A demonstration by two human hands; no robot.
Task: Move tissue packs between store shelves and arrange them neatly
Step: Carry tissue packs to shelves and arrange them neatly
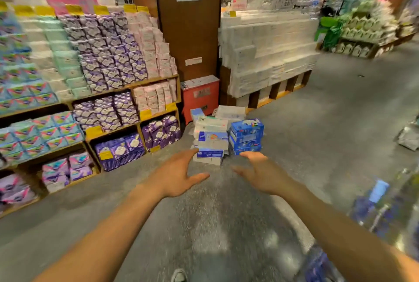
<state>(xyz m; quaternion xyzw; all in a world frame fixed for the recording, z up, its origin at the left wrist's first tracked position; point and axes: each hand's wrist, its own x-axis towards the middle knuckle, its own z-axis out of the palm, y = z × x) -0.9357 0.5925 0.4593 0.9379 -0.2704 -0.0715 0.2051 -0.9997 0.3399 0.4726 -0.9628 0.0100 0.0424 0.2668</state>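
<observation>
— What fills our view?
— Wooden shelves (156, 80) of packs at ten o'clock, a white tissue stack (267, 54) at one.
— And the tissue packs (212, 138)?
— On the floor at twelve, blue packs (247, 136) beside them.
— Our hands?
— Our left hand (179, 174) and right hand (260, 174) are spread wide and empty, near that pile.

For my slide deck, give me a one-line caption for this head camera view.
Left hand and right hand, both open, reach toward tissue packs stacked on the floor beside stocked shelves.
</observation>
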